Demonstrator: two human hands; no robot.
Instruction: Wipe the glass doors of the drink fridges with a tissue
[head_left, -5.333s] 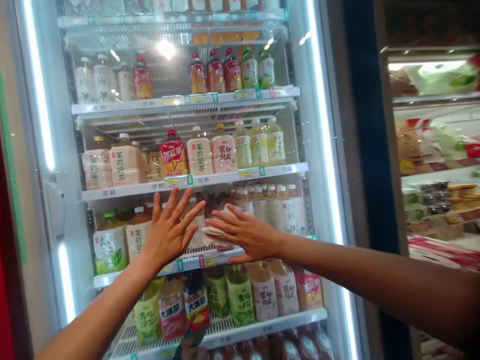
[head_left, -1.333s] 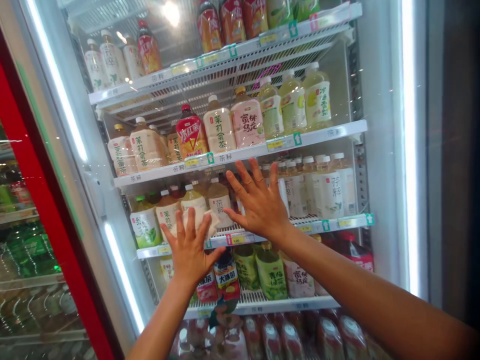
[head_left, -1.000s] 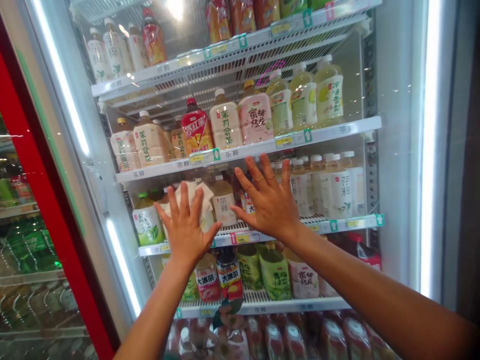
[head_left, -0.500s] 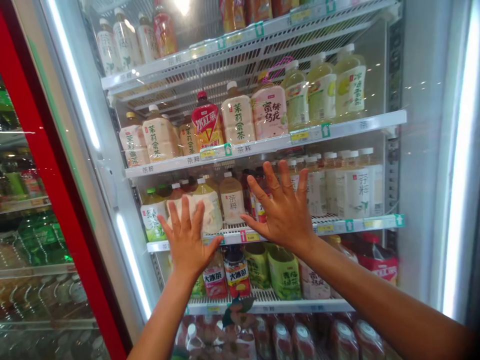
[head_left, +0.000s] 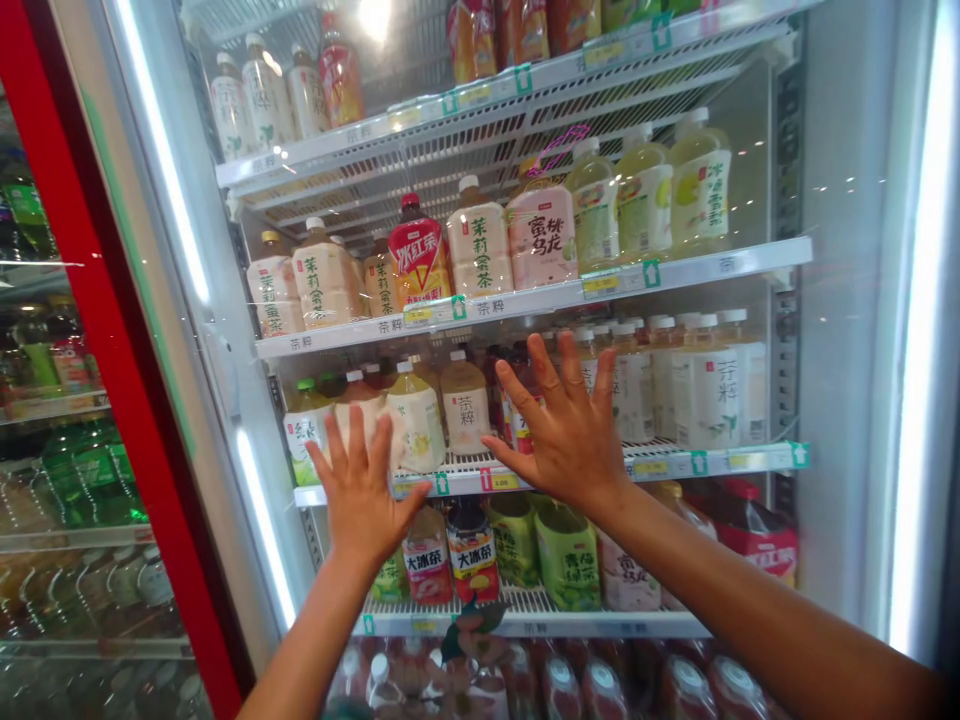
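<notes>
My left hand (head_left: 364,500) is raised with fingers spread and holds nothing. It is in front of the lower left shelf, partly covering a cream-labelled bottle (head_left: 360,395); a green-tea bottle (head_left: 300,425) shows beside it. My right hand (head_left: 574,430), also spread and holding nothing, is in front of the same shelf's middle and hides some dark bottles. Between the hands stands a bottle with a pale label (head_left: 463,405). Reflections suggest a glass pane before the shelves; I cannot tell whether either palm touches it.
The lit drinks cooler has wire shelves with white price rails (head_left: 540,297). A red iced-tea bottle (head_left: 418,255) stands among pale bottles. Below are green-labelled bottles (head_left: 568,560). A red frame (head_left: 90,340) divides this cooler from another at left. Light strips (head_left: 919,330) flank the shelves.
My left hand has shifted slightly left and down, uncovering more of the cream-labelled bottle to its right. My right hand stays nearly in place, fingers spread. The view has shifted slightly.
</notes>
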